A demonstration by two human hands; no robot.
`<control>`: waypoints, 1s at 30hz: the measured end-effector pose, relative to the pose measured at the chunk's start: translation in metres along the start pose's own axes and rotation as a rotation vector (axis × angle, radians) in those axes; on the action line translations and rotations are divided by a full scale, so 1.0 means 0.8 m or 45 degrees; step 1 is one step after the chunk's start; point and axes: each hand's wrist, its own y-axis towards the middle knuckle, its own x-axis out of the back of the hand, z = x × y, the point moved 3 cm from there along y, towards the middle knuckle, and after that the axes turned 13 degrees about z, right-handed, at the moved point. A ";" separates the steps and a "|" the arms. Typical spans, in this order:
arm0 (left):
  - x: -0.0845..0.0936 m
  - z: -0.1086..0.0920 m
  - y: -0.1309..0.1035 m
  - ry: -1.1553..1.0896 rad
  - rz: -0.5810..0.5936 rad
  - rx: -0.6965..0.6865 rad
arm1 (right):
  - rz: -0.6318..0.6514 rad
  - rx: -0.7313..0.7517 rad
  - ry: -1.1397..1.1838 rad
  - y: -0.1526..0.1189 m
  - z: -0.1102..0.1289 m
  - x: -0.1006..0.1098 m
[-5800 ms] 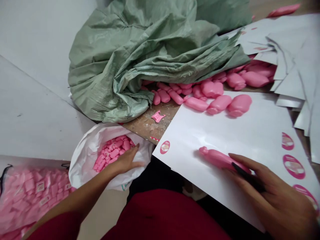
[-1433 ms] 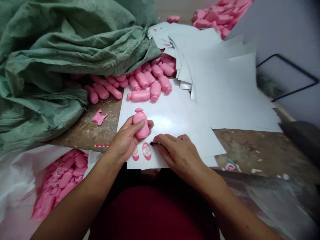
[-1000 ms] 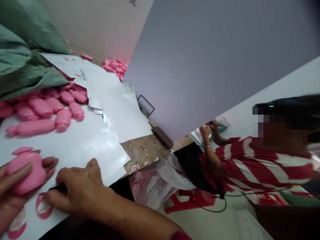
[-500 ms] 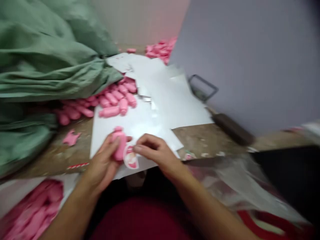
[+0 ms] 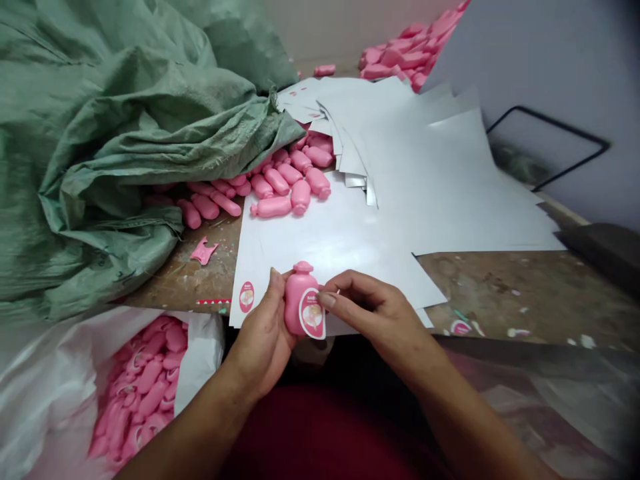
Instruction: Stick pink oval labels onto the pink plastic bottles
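A small pink bottle [image 5: 296,293] stands upright in my left hand [image 5: 267,327], its fingers and thumb closed round the left side and back. An oval label [image 5: 313,315] with a white rim lies against the bottle's front right, its lower right edge sticking out past the side. The thumb and forefinger of my right hand [image 5: 370,310] pinch the label's upper right edge. Another oval label [image 5: 247,297] is on the white sheet [image 5: 280,253] beneath, left of my left hand.
Pink bottles [image 5: 290,175] spill from a green sack [image 5: 150,133] at the left. More fill a white bag [image 5: 60,387] at the lower left. White sheets [image 5: 440,180] cover the table's right half, near a grey panel [image 5: 560,60]. A pink scrap [image 5: 204,251] lies left.
The view has shifted, so hands and table sit further right. The label, earlier hanging at the bottle's right side, now overlaps its front.
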 end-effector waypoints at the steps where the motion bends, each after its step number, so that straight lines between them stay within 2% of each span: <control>1: -0.001 0.000 0.000 0.007 0.003 -0.002 | -0.002 0.002 -0.012 0.001 0.000 0.000; 12: -0.001 0.001 -0.002 0.025 0.002 -0.061 | 0.004 0.008 0.072 0.007 -0.003 -0.003; 24: 0.001 0.002 -0.002 0.030 0.008 -0.051 | -0.014 0.013 0.091 0.008 -0.004 -0.004; 30: -0.001 0.002 -0.007 0.178 0.024 -0.048 | -0.069 0.040 -0.023 0.008 -0.004 -0.005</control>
